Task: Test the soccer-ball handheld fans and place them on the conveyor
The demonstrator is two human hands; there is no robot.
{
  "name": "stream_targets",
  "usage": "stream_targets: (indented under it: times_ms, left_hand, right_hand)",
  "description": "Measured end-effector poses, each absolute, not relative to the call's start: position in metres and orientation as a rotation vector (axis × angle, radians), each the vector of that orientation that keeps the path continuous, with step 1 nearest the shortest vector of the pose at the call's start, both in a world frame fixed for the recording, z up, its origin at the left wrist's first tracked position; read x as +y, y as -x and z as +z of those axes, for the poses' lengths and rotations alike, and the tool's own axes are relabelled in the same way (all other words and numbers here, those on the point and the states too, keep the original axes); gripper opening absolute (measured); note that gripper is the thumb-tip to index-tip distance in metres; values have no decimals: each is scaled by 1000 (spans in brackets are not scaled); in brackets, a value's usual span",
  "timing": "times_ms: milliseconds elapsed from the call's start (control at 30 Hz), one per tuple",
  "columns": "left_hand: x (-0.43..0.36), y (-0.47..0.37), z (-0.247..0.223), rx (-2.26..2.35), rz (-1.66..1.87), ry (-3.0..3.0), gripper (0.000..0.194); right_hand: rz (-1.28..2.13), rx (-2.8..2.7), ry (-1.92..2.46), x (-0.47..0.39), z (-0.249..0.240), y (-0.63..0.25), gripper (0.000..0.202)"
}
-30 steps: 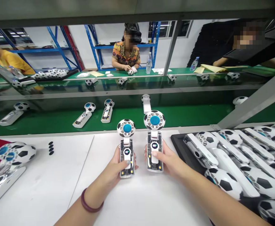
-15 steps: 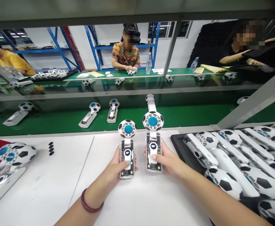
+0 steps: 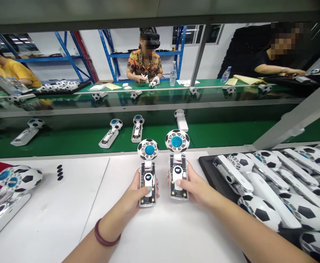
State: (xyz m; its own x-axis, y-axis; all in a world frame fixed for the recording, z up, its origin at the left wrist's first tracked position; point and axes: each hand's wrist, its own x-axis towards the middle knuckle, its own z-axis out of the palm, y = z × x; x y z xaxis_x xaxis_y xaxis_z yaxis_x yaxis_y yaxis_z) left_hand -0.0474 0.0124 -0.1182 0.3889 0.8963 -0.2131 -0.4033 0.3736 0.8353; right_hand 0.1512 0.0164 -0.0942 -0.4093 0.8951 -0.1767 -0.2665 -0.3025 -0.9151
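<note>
Now I see left hand (image 3: pixel 134 193) fingers wrapped round one lit fan (image 3: pixel 148 171), right hand (image 3: pixel 196 186) round another fan (image 3: pixel 177 164); black tray (image 3: pixel 207 164) holds football fans (image 3: pixel 264 182), count probably uncountable.

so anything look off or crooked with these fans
Nothing stands out. The left hand and right hand each hold a soccer-ball fan upright with its display lit. The fans on the green belt lie at mixed angles, undamaged.
</note>
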Motion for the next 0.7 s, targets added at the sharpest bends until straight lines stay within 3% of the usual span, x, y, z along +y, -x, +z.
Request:
stream_targets:
  times_ms: [400,533,700]
  left_hand:
    - [12,51,-117,812,1132,-963,54]
    - [14,58,-98,692,1264,-1009,50]
    - [6,91,-66,673,1135,-956,44]
  right_hand:
    - [1690,-1156,800,7,-92,-145,53]
    - [1609,-961,641,5,-81,-138,39]
    - [1644,-963,626,4,-47,-155,21]
